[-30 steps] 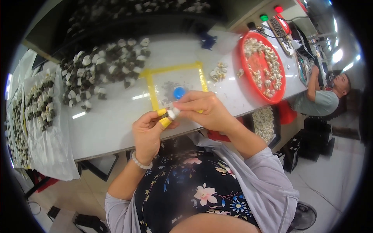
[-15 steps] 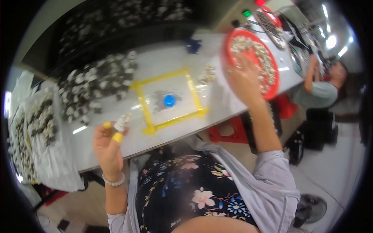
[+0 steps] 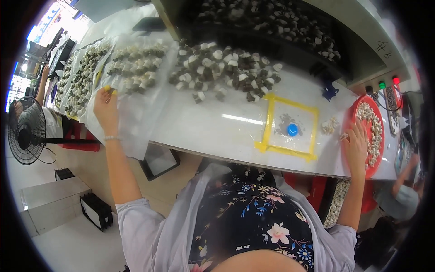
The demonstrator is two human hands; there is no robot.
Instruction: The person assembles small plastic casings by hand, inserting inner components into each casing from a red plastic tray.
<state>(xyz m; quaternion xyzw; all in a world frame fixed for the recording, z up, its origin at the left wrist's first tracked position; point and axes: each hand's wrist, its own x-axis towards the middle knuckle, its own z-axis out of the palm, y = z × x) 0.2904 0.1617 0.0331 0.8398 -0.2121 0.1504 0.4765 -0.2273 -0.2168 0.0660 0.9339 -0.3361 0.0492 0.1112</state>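
Observation:
My left hand [image 3: 106, 110], with yellow finger covers on its fingertips, reaches over a clear plastic sheet [image 3: 131, 131] on the left. Its fingers are pinched together, and what they hold, if anything, is too small to make out. Beside it on the sheet lie rows of small white-and-dark pieces [image 3: 138, 68]. On the far right, my right hand [image 3: 356, 147] is over the near left side of a red tray [image 3: 379, 156] of small cream-coloured pieces [image 3: 374, 136]. A small cream-coloured piece [image 3: 345, 136] shows at its thumb, with the fingers bent around it.
A pile of white-and-dark cylindrical pieces [image 3: 222, 68] covers the table's back. Yellow tape [image 3: 267, 122] frames a square with a blue cap [image 3: 292, 130] inside. A few cream pieces [image 3: 330, 126] lie beside it. A machine [image 3: 380, 45] overhangs the back; a fan [image 3: 28, 131] stands left.
My view has swung left. My left hand has moved out over the sheet; the white piece seen in its fingers no longer shows. My right hand has shifted to the red tray's near left side.

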